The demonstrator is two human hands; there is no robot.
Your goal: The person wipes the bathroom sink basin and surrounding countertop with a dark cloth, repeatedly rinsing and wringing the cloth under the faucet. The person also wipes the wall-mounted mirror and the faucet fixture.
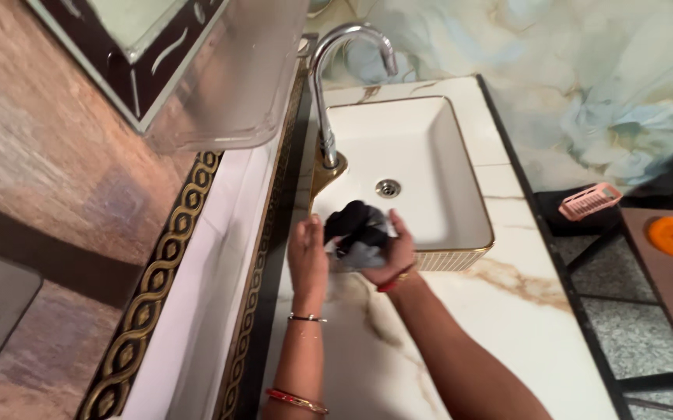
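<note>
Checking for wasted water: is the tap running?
Off, as far as visible: no stream falls from the faucet spout into the white basin.

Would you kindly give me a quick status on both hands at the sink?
Left hand and right hand both gripping dark cloth. Cloth bunched over near rim of white basin. Faucet behind, clear of hands.

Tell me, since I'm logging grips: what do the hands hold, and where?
Both hands, left hand and right hand, grip a bunched dark grey-black cloth by its opposite sides.
</note>
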